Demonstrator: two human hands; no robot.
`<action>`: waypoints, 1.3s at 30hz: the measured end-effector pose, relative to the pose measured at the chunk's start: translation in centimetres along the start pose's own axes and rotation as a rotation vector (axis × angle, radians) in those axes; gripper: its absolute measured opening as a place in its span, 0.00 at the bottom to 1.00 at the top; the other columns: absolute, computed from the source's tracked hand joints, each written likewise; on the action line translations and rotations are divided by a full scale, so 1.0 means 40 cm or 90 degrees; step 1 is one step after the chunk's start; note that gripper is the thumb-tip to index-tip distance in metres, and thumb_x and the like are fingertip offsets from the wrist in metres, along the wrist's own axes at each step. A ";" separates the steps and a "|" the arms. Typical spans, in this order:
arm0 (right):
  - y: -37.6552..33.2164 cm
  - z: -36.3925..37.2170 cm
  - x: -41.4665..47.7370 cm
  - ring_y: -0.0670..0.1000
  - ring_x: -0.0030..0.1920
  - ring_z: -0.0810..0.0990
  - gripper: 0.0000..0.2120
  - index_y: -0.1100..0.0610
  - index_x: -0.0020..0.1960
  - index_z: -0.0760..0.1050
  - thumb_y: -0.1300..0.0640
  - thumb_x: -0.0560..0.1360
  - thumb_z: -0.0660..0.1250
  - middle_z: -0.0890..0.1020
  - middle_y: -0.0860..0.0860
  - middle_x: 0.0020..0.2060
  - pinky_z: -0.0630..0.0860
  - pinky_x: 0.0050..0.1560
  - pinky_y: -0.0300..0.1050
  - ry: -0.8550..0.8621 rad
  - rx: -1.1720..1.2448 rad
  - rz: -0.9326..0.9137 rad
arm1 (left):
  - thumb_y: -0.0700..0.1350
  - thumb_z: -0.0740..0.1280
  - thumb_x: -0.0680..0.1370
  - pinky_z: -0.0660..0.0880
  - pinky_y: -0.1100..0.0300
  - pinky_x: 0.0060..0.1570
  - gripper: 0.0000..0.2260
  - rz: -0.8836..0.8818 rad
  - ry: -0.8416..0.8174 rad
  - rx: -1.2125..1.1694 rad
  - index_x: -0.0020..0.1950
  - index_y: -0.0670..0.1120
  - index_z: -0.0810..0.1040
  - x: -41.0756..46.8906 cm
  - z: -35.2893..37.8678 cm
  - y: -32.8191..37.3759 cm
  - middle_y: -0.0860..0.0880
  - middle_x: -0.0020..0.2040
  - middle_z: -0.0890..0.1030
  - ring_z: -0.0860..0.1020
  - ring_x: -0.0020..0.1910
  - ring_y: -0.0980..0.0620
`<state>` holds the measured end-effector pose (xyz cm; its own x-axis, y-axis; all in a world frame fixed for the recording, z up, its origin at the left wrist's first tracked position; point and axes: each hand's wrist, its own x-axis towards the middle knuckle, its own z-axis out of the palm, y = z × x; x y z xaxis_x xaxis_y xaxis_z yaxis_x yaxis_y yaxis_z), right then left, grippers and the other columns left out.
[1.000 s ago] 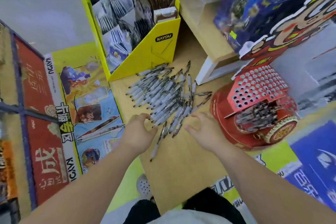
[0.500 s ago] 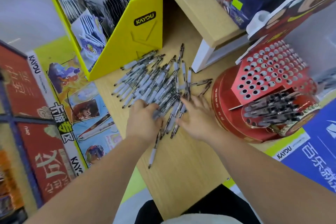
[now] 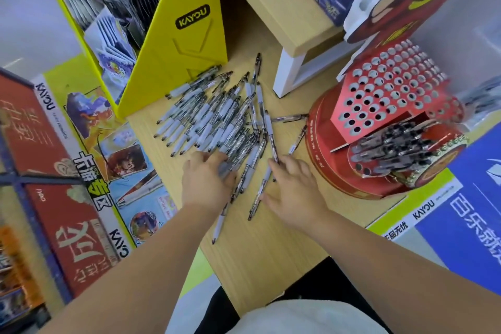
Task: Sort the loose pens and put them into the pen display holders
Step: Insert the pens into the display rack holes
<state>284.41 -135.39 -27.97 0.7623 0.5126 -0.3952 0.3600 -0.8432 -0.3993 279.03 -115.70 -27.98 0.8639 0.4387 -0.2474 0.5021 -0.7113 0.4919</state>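
Observation:
A heap of loose pens (image 3: 217, 116) with clear barrels and white grips lies on the wooden table (image 3: 271, 257). My left hand (image 3: 206, 187) sits at the heap's near edge, its fingers curled over a few pens there. My right hand (image 3: 294, 194) lies flat beside it, fingers spread and touching stray pens at the heap's right side. The red round pen display holder (image 3: 379, 95) stands to the right; its sloped panel of holes is bare. Several dark pens (image 3: 393, 146) stick out of its lower tier.
A yellow KAYOU card display box (image 3: 184, 49) stands right behind the heap. A wooden shelf riser (image 3: 292, 35) with a white leg is at the back. Printed posters border the table on the left, and a blue sign (image 3: 466, 214) lies at right.
Both hands reached forward from the bare table onto the near edge of the pen heap. The left hand's fingers closed over some pens and the right hand flattened on the stray ones.

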 end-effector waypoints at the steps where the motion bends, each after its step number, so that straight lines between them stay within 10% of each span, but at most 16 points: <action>1: 0.003 0.006 -0.015 0.55 0.75 0.56 0.38 0.51 0.80 0.56 0.37 0.77 0.64 0.60 0.51 0.75 0.61 0.74 0.53 0.004 0.002 -0.001 | 0.47 0.75 0.76 0.74 0.47 0.54 0.15 -0.004 -0.002 -0.001 0.61 0.45 0.82 -0.005 0.004 0.000 0.40 0.55 0.75 0.73 0.54 0.38; 16: 0.036 0.060 -0.191 0.53 0.71 0.63 0.33 0.52 0.75 0.67 0.40 0.74 0.67 0.67 0.48 0.70 0.67 0.69 0.53 0.010 0.012 -0.019 | 0.44 0.75 0.75 0.68 0.56 0.48 0.13 -0.025 -0.026 -0.028 0.58 0.44 0.81 -0.121 0.038 -0.021 0.49 0.50 0.69 0.74 0.50 0.41; 26: 0.040 0.044 -0.228 0.52 0.69 0.68 0.24 0.50 0.70 0.75 0.48 0.75 0.71 0.74 0.46 0.68 0.67 0.69 0.54 0.070 0.107 0.016 | 0.55 0.77 0.73 0.74 0.51 0.57 0.30 -0.010 -0.072 -0.052 0.70 0.47 0.70 -0.209 0.001 -0.069 0.50 0.61 0.71 0.73 0.57 0.49; 39: 0.076 0.056 -0.248 0.49 0.57 0.73 0.12 0.55 0.59 0.82 0.55 0.76 0.72 0.80 0.47 0.54 0.71 0.58 0.44 0.131 0.215 0.092 | 0.45 0.71 0.74 0.74 0.57 0.34 0.06 -0.004 -0.198 0.064 0.39 0.44 0.79 -0.252 -0.007 -0.099 0.48 0.34 0.79 0.78 0.35 0.46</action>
<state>276.75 -142.67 -27.11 0.8961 0.3210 -0.3065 0.0711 -0.7855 -0.6148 268.32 -117.17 -27.20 0.8237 0.2648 -0.5014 0.4950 -0.7671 0.4081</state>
